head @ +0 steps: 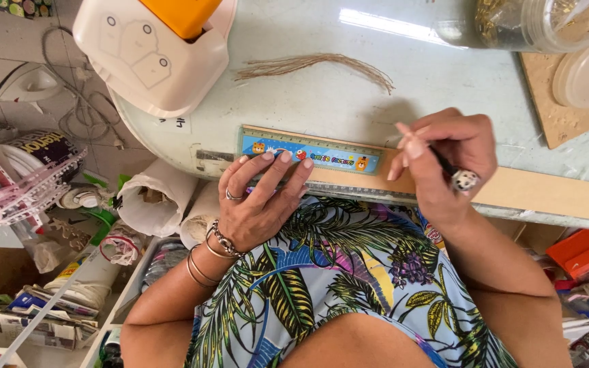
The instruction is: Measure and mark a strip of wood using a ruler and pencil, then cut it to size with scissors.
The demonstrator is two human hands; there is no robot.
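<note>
A blue ruler (pixel 310 153) is pinned flat under the spread fingertips of the left hand (pixel 260 201), laid along a long brown strip (pixel 547 193) at the edge of a pale table (pixel 376 88), apparently so it is kept from sliding. The right hand (pixel 448 160), just beside the ruler's end, is curled closed around a dark pen (pixel 455 174) with a patterned cap, its tip aimed at the strip, hidden behind the fingers. Beyond the hands, well apart, a bundle of thin brown twine (pixel 315 66) is seen lying loose. Further from the left hand a cream and orange punch tool (pixel 151 48) is set aside.
</note>
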